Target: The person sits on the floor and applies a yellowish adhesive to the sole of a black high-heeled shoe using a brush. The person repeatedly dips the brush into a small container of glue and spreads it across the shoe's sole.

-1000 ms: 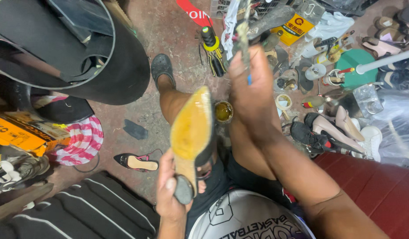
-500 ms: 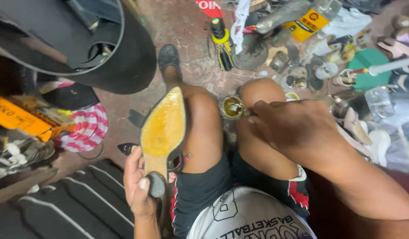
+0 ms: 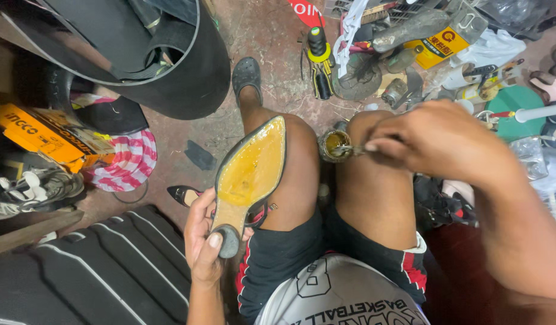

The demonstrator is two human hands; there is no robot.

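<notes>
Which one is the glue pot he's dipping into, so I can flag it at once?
Start at the person's two bare knees in the middle of the view. In the gap between them sits a small round tin holding yellow-amber liquid, with the right hand pushing a thin tool into it. Unlike the other cans further back, it is open and glossy yellow inside.

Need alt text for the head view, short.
A seated person's left hand holds a high-heeled shoe sole-up, its sole glossy with yellow glue, while the right hand dips a small brush into a glue tin between the knees. Tools and shoes litter the floor.
</notes>
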